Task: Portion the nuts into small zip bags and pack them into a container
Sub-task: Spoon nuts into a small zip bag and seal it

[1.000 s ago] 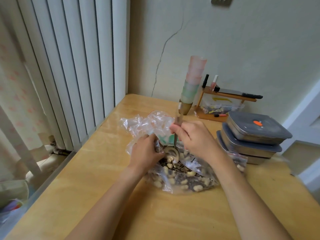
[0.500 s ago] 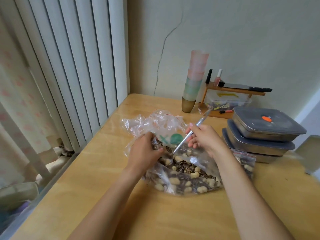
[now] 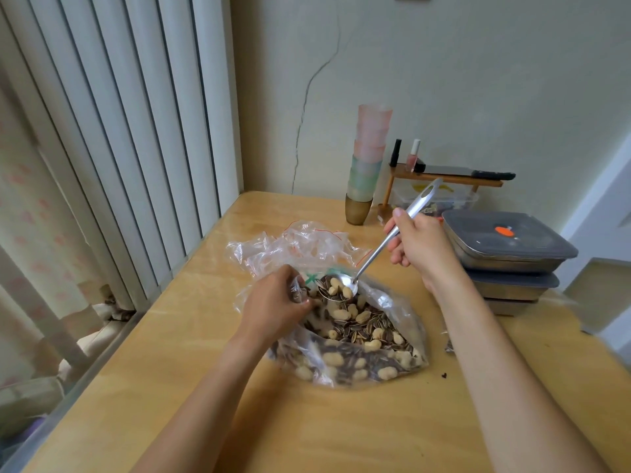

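table (image 3: 341, 431) is lying under both my arms | tins (image 3: 505, 249) are waiting stacked past my right hand (image 3: 418, 245) for packing | bag (image 3: 392, 319) of nuts (image 3: 355, 331) is sitting between my hands | left hand (image 3: 278, 303) is pinching a small bag mouth apart | right fingers are closing round spoon (image 3: 382, 245), tipping its load toward that mouth
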Tool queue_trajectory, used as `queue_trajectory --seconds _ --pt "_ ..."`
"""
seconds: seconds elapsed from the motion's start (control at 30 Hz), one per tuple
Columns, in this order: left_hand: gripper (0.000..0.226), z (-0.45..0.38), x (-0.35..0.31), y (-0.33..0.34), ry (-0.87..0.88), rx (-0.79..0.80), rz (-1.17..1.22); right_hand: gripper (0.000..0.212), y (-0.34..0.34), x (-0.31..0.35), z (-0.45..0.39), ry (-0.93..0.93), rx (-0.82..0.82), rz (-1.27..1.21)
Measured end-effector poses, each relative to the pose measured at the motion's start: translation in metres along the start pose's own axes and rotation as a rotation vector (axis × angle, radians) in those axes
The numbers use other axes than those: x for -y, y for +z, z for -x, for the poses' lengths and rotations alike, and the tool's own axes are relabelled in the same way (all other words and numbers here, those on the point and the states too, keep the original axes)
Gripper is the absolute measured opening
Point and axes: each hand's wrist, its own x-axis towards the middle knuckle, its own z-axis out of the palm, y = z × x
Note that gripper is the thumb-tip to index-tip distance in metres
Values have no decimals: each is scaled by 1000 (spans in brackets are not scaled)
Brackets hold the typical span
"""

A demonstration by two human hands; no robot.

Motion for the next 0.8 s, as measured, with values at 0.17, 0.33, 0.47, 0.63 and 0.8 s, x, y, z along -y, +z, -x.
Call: queue_trajectory --seconds 0.17,0.33,0.47,0.63,0.8 --pt "42 3 -7 3 42 29 -59 41 1 19 8 -46 -2 24" --pt "52 5 -13 2 84 -18 -43 41 8 49 17 -196 5 183" --pt "57 7 -20 3 72 -30 29 39 14 78 24 -350 15 348" --pt "62 7 -23 2 44 -14 129 41 20 105 26 -444 116 500" --pt "73 8 -26 8 51 89 172 43 34 121 24 -526 158 573"
